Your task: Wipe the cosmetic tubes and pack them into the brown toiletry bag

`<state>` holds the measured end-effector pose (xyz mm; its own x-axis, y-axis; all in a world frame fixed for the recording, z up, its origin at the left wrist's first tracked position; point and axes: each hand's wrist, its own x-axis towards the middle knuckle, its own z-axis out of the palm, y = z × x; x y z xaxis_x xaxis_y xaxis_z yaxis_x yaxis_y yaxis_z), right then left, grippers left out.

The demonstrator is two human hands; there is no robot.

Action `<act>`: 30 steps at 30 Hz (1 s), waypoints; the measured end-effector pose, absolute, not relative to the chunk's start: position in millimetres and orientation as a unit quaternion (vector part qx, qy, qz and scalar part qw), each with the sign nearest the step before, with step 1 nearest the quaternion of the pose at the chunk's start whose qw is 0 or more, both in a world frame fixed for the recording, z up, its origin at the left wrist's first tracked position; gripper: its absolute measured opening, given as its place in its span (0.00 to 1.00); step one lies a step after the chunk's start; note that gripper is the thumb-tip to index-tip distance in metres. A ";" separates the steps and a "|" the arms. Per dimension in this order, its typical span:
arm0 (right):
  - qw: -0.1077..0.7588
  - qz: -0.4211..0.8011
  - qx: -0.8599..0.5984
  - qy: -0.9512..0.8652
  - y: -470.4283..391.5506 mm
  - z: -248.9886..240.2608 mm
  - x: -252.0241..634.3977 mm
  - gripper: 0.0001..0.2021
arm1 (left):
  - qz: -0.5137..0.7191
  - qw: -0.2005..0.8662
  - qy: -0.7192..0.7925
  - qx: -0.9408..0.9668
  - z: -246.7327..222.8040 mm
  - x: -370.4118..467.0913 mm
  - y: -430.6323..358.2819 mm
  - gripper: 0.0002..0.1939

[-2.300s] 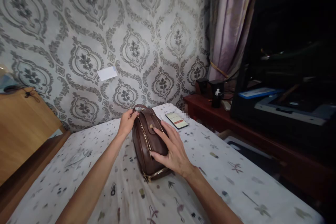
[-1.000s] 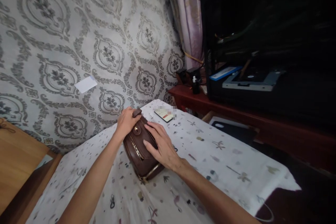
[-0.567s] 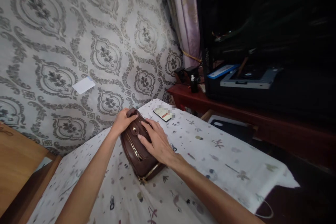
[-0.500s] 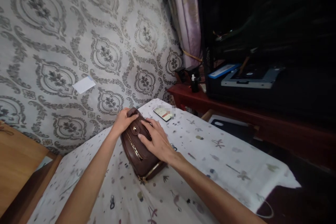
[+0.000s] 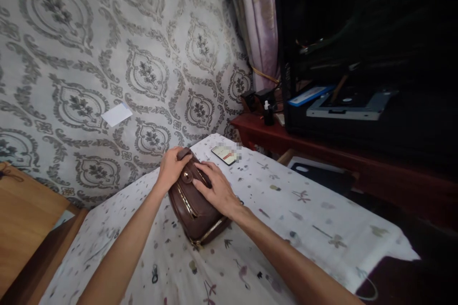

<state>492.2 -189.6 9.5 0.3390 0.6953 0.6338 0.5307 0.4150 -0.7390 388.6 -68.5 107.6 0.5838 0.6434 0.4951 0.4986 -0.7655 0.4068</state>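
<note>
As the right hand (image 5: pixel 216 190) slid up from the side of the brown leather handbag (image 5: pixel 195 205) toward its clasp, fingers spread flat, the left hand (image 5: pixel 171 167) gripped the top; bag lay on the patterned bedsheet (image 5: pixel 304 219)

Both forearms are bare, no sleeves in view, entering from about 7 and 5 o'clock; the left hand (image 5: pixel 171 167) and right hand (image 5: pixel 215 189) wear no rings, watch or gloves
</note>
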 end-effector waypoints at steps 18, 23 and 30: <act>0.551 -0.056 -0.602 -0.575 -207.5 9.2 479.3 0.21 | 0.353 0.245 0.346 0.834 106.4 396.0 -71.2 0.17; 0.499 -0.085 -0.625 -0.594 -207.4 13.3 480.7 0.20 | 0.353 0.271 0.336 0.830 105.3 397.3 -78.7 0.17; 0.490 -0.086 -0.627 -0.599 -208.4 13.9 482.7 0.20 | 0.327 0.283 0.327 0.840 111.0 391.6 -84.0 0.15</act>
